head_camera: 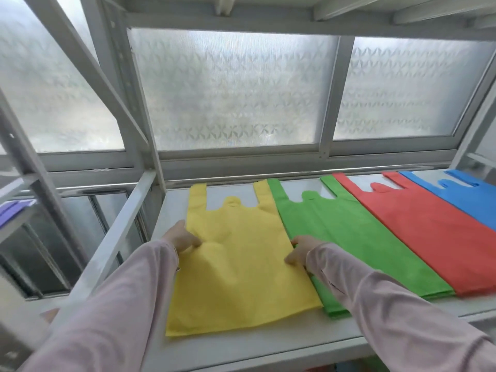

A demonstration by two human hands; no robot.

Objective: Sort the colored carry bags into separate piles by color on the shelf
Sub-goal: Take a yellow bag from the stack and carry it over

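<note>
Fingers of the left hand (182, 237) and right hand (298, 251) clamp the yellow carry bag (239, 272) at its edges, seemingly to square it beside the green pile (362, 237).

Storage area: white metal rack shelf (268, 345) against patterned frosted windows (230, 87)
</note>
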